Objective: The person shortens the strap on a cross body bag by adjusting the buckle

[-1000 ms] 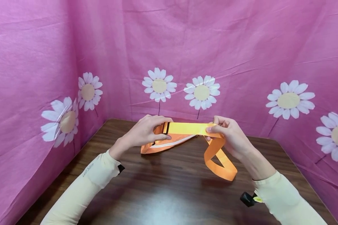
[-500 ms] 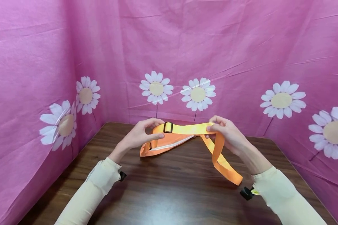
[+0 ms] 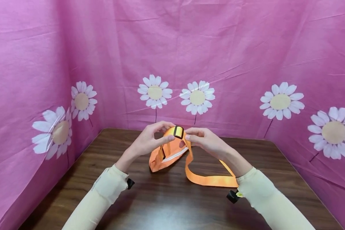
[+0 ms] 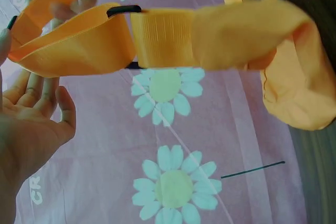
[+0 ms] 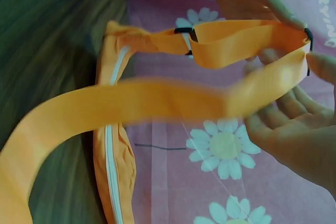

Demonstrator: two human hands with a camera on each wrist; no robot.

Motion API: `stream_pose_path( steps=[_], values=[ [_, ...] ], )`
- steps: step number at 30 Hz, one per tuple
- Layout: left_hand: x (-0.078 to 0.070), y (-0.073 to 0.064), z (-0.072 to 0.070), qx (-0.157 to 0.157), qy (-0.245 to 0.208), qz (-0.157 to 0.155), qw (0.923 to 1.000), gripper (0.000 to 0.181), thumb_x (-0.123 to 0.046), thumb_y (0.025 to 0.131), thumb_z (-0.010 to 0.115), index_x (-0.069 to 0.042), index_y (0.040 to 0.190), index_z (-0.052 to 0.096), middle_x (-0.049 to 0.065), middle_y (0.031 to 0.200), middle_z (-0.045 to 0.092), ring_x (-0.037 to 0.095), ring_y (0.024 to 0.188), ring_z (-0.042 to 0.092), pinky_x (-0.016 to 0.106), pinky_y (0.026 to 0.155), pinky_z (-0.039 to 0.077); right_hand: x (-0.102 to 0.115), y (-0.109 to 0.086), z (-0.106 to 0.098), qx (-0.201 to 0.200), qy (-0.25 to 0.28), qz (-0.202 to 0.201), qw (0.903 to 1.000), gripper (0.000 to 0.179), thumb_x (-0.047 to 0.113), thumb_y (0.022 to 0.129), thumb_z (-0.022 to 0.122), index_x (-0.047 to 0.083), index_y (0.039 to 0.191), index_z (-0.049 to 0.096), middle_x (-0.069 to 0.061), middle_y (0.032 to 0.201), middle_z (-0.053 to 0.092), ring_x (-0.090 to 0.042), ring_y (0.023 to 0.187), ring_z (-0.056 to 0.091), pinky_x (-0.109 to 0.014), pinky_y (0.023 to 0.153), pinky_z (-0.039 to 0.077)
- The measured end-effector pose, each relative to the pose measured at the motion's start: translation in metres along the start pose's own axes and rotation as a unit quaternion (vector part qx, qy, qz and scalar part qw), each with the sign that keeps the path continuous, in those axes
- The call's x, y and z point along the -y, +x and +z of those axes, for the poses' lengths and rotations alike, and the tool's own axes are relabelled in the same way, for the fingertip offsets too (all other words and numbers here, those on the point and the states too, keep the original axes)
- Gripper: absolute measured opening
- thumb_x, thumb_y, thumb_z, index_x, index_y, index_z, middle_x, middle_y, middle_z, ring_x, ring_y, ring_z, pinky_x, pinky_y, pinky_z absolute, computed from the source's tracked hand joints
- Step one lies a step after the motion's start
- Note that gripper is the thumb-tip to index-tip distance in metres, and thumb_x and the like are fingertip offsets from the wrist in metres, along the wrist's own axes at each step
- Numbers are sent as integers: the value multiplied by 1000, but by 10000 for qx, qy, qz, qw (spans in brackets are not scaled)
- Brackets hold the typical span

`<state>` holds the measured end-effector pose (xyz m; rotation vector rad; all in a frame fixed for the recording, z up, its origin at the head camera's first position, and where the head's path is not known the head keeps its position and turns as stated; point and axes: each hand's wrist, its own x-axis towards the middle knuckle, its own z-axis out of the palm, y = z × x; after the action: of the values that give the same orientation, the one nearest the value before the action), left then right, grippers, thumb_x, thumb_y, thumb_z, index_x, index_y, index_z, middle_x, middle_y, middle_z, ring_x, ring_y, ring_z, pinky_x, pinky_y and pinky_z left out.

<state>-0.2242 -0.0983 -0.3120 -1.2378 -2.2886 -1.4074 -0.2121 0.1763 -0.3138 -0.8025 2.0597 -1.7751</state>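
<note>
An orange waist bag [image 3: 155,159] with a white zipper [image 5: 111,166] stands on the table, its far side partly behind the hands. My left hand [image 3: 148,142] pinches the bag's orange strap [image 3: 207,181] just left of a black slider buckle [image 3: 178,132], held up above the bag. From the other side, my right hand [image 3: 210,143] pinches the strap close beside that buckle. A second black buckle [image 4: 128,10] joins the folded strap near the bag's end. From the right hand, the long part of the strap hangs down and curves rightward, passing behind the right wrist.
The dark wooden table [image 3: 166,204] is enclosed by a pink cloth [image 3: 172,41] printed with white daisies. Black wrist cameras [image 3: 233,196] are strapped at both cream sleeves [image 3: 264,198], the right one near the hanging strap loop.
My right hand has slid leftward along the strap up to the buckle, bringing the hands close together. The free strap now droops in a wider curve. The bag has tilted and shifted slightly right.
</note>
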Motion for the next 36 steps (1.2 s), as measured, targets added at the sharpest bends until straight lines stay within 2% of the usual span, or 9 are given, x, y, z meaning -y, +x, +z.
stream_pose_path(
  steps=[3, 6, 10, 11, 15, 21, 24, 29, 36],
  values=[
    [0, -1, -1, 80, 47, 7, 10000, 38, -29, 95, 76, -23, 130, 64, -8, 108, 68, 13, 99, 62, 44, 85, 50, -2, 1, 3, -290, 295, -95, 9991, 28, 23, 100, 68, 0, 117, 70, -17, 100, 69, -33, 100, 62, -50, 97, 47],
    [-2, -2, 1, 200, 57, 72, 9998, 42, -28, 93, 78, -20, 132, 64, -7, 108, 68, 17, 99, 63, 43, 86, 49, -4, 2, 6, -512, 375, -84, 9979, 26, 22, 98, 71, 1, 114, 73, -14, 98, 69, -31, 95, 60, -47, 91, 49],
    [-2, -3, 6, 240, 229, 328, 9989, 42, -29, 91, 81, -19, 129, 67, -9, 105, 68, 21, 96, 64, 39, 85, 51, -10, 1, 9, -525, 422, -165, 9976, 25, 20, 98, 71, -1, 112, 73, -16, 99, 69, -30, 94, 59, -48, 90, 48],
    [2, -3, 7, 225, 325, 445, 9982, 41, -33, 90, 81, -21, 127, 68, -11, 103, 67, 18, 94, 64, 37, 83, 51, -10, 1, 10, -542, 417, -176, 9975, 25, 20, 98, 71, -1, 110, 73, -16, 98, 69, -29, 94, 60, -48, 90, 48],
    [2, -3, 8, 209, 565, 646, 9961, 39, -33, 88, 83, -20, 123, 71, -13, 101, 67, 12, 92, 62, 35, 81, 51, -11, 0, 12, -535, 477, -89, 9974, 25, 19, 96, 73, -4, 106, 74, -19, 96, 69, -27, 91, 61, -41, 84, 52],
    [3, -2, 9, 243, 806, 747, 9936, 42, -36, 87, 83, -20, 124, 73, -15, 99, 66, 9, 89, 58, 32, 75, 48, -13, 3, 14, -450, 655, -86, 9968, 21, 17, 96, 72, -3, 103, 75, -15, 92, 70, -24, 88, 62, -39, 82, 54],
    [3, -1, 11, 288, 805, 800, 9931, 44, -37, 88, 83, -21, 127, 72, -16, 103, 68, 7, 91, 60, 31, 76, 49, -15, 3, 15, -410, 785, -131, 9960, 22, 18, 97, 72, -3, 104, 74, -14, 91, 70, -21, 84, 62, -37, 81, 54],
    [4, 1, 13, 81, 758, 984, 9922, 43, -30, 89, 82, -15, 128, 71, -11, 113, 70, 11, 99, 65, 33, 85, 52, -19, 6, 13, -497, 912, -248, 9943, 22, 19, 99, 69, -3, 104, 71, -11, 80, 62, -20, 72, 54, -32, 71, 47],
    [5, 1, 13, -186, 726, 899, 9931, 42, -28, 91, 80, -13, 129, 70, -7, 114, 69, 16, 97, 64, 33, 84, 52, -26, 5, 6, -480, 1428, -131, 9885, 22, 16, 101, 66, -4, 108, 69, -15, 84, 61, -25, 77, 53, -31, 70, 47]
  ],
)
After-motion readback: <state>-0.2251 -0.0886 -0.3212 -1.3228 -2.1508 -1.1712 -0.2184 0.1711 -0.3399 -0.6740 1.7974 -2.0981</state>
